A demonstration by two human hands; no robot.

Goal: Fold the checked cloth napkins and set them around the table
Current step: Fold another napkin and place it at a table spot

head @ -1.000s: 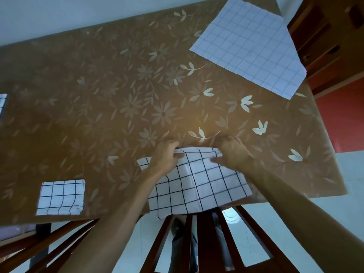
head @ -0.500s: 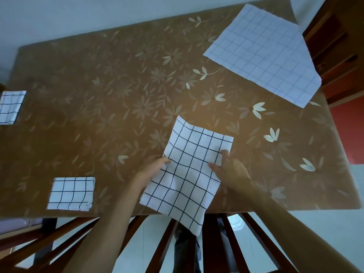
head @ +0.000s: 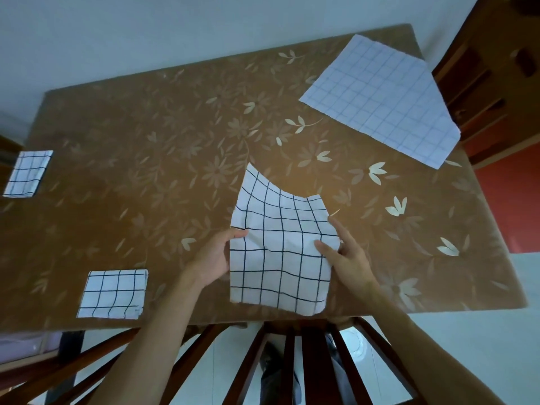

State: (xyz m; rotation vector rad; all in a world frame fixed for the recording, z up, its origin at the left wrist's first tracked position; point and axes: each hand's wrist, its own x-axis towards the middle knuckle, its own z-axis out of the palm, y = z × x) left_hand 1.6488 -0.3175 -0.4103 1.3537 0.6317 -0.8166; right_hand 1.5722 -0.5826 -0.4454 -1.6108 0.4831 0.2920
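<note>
Floral brown tablecloth (head: 146, 159) covers table. Far-left folded napkin (head: 27, 174) is cut off by the frame edge. Left hand (head: 214, 255) and right hand (head: 347, 255) pinch the dark-checked napkin (head: 280, 252) by its sides at the near edge; its top now sags, flatter half a second ago. Another folded napkin (head: 114, 293) lies near-left, an unfolded pale-checked napkin (head: 382, 100) far right.

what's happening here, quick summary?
A person is folding a checked napkin, gripping its sides with the left hand and right hand above the near edge of the table. Two folded napkins lie placed already, one near-left and one at the far-left edge. A larger unfolded cloth waits at the far right.
</note>
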